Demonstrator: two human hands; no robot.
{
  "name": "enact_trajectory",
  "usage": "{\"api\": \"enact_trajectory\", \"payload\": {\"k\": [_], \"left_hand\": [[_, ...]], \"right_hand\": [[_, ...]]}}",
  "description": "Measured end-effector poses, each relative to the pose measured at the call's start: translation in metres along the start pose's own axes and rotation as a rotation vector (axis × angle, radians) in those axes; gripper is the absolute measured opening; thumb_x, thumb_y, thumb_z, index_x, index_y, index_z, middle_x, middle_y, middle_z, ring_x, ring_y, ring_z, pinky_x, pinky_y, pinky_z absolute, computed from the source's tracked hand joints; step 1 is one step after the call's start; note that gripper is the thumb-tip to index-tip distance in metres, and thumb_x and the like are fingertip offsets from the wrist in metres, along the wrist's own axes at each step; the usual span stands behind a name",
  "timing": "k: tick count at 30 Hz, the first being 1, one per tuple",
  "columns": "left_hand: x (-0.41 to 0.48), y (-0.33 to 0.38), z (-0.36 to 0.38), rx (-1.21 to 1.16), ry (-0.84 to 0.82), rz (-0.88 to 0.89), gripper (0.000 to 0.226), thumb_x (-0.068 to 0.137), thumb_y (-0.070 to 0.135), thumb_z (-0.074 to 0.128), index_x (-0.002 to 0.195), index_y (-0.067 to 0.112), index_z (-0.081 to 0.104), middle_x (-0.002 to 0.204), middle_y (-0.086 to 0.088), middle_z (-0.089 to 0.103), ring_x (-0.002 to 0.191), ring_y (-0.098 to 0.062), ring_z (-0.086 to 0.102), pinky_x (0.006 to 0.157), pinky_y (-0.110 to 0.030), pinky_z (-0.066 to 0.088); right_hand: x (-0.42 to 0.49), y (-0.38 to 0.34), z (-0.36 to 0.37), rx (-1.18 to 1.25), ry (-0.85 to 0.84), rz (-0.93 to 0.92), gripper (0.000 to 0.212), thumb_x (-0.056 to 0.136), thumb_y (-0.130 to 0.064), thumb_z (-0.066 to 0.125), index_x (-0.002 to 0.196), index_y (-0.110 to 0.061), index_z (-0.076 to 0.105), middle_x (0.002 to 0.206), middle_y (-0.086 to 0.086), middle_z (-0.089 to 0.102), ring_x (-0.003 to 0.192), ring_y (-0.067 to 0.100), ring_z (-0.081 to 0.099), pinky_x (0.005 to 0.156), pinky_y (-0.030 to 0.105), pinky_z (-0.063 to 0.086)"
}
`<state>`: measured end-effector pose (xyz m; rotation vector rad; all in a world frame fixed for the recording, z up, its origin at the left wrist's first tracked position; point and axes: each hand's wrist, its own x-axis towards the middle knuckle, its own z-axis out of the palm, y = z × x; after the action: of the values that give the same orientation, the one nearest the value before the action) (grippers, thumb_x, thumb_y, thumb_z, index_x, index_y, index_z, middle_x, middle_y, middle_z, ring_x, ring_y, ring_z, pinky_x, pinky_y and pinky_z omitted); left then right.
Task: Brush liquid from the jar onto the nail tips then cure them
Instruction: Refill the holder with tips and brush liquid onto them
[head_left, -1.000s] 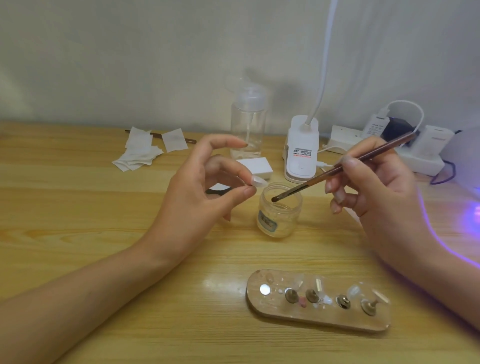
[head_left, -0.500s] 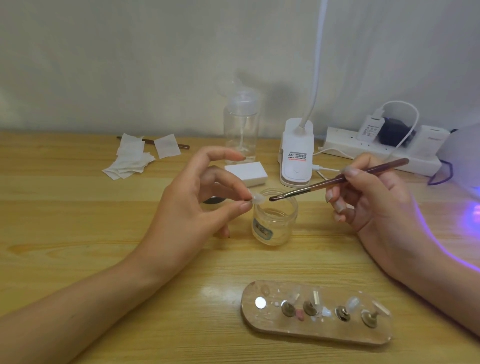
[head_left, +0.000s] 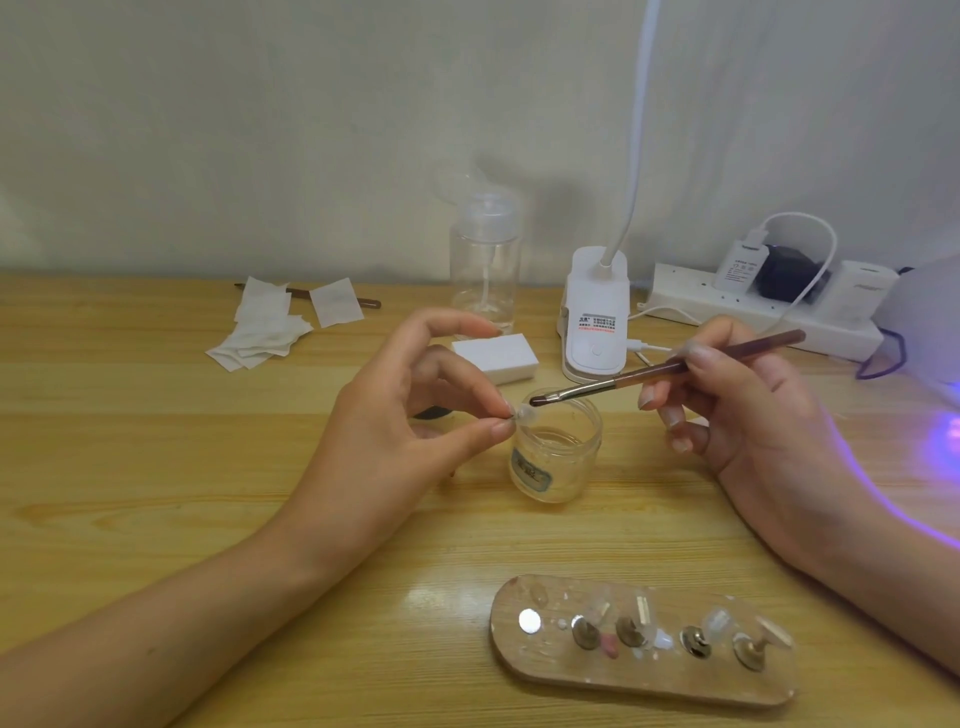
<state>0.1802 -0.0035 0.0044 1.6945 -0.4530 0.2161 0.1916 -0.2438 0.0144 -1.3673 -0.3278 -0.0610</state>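
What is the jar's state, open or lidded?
Open: the jar stands upright, its mouth uncovered, the brush reaching over its rim.

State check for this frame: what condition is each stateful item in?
jar: open, upright, no lid.
brush: held by right hand, bristles at the nail tip.
nail tip: pinched by left hand.
pump bottle: upright.
power strip: chargers plugged in.
purple light: glowing at right edge.

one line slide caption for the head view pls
Left hand pinches a clear nail tip near the open glass jar while the right hand holds a brown-handled brush just beside it.
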Motion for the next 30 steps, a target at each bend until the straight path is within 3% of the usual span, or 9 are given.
{"api": "enact_trajectory", "payload": {"k": [4,10,14,18,20,23,27,30], "left_hand": [[0.0001,-0.0001,0.0004,0.045,0.021,0.005,0.052,0.08,0.008,0.081,0.118,0.034,0.058,0.082,0.005,0.073,0.09,-0.01,0.071,0.072,-0.035,0.06],[-0.0004,0.0029,0.0011,0.071,0.026,0.016,0.05,0.08,0.011,0.081,0.117,0.036,0.059,0.082,0.005,0.072,0.093,-0.011,0.072,0.082,-0.053,0.059],[0.0001,0.0029,0.0013,0.075,0.025,0.015,0.049,0.079,0.011,0.08,0.115,0.037,0.059,0.08,0.006,0.071,0.091,-0.01,0.071,0.077,-0.049,0.059],[0.0,0.0034,0.0017,0.063,0.027,0.006,0.047,0.077,0.016,0.08,0.114,0.037,0.06,0.078,0.006,0.071,0.091,-0.008,0.071,0.079,-0.048,0.059],[-0.0004,0.0037,0.0018,0.056,0.025,0.007,0.046,0.076,0.02,0.079,0.114,0.037,0.06,0.078,0.005,0.071,0.091,-0.009,0.071,0.079,-0.046,0.059],[0.0,0.0025,0.0015,0.051,0.027,0.012,0.047,0.079,0.011,0.08,0.114,0.035,0.06,0.078,0.005,0.07,0.091,-0.01,0.071,0.076,-0.04,0.059],[-0.0004,0.002,0.0015,0.054,0.023,0.01,0.047,0.079,0.012,0.08,0.114,0.036,0.06,0.078,0.005,0.07,0.09,-0.01,0.071,0.076,-0.039,0.058],[-0.0003,0.0019,0.0013,0.056,0.024,0.008,0.047,0.079,0.01,0.08,0.113,0.036,0.06,0.078,0.006,0.07,0.089,-0.01,0.071,0.073,-0.038,0.058]], "right_hand": [[-0.0011,-0.0005,0.0018,-0.022,-0.024,0.009,0.011,0.085,-0.03,0.06,0.076,-0.024,0.056,0.074,0.008,0.069,0.062,0.01,0.055,0.048,0.019,0.045],[-0.0002,-0.0011,0.0001,-0.007,0.054,0.031,0.015,0.087,-0.028,0.063,0.073,-0.026,0.057,0.07,0.005,0.067,0.061,0.006,0.053,0.044,0.016,0.039],[-0.0016,-0.0024,0.0045,-0.034,-0.01,0.02,0.013,0.084,-0.031,0.062,0.073,-0.026,0.057,0.074,0.008,0.07,0.064,0.008,0.053,0.045,0.017,0.04],[-0.0011,-0.0019,0.0021,-0.014,0.084,0.057,0.015,0.085,-0.028,0.064,0.072,-0.025,0.056,0.069,0.007,0.067,0.062,0.008,0.05,0.042,0.016,0.037],[-0.0006,-0.0029,0.002,-0.009,0.052,0.041,0.018,0.087,-0.029,0.065,0.071,-0.028,0.058,0.071,0.005,0.068,0.064,0.007,0.051,0.044,0.016,0.037],[-0.0016,-0.0032,0.005,-0.042,-0.014,0.012,0.017,0.085,-0.035,0.068,0.074,-0.028,0.058,0.074,0.008,0.07,0.065,0.007,0.051,0.045,0.016,0.038],[-0.0008,-0.0016,0.003,-0.01,0.083,0.058,0.011,0.083,-0.028,0.06,0.076,-0.022,0.053,0.069,0.008,0.067,0.061,0.007,0.049,0.041,0.016,0.034],[-0.0006,-0.0024,0.0023,-0.018,0.044,0.033,0.016,0.087,-0.03,0.063,0.073,-0.028,0.057,0.072,0.006,0.069,0.063,0.006,0.05,0.043,0.015,0.034]]}}
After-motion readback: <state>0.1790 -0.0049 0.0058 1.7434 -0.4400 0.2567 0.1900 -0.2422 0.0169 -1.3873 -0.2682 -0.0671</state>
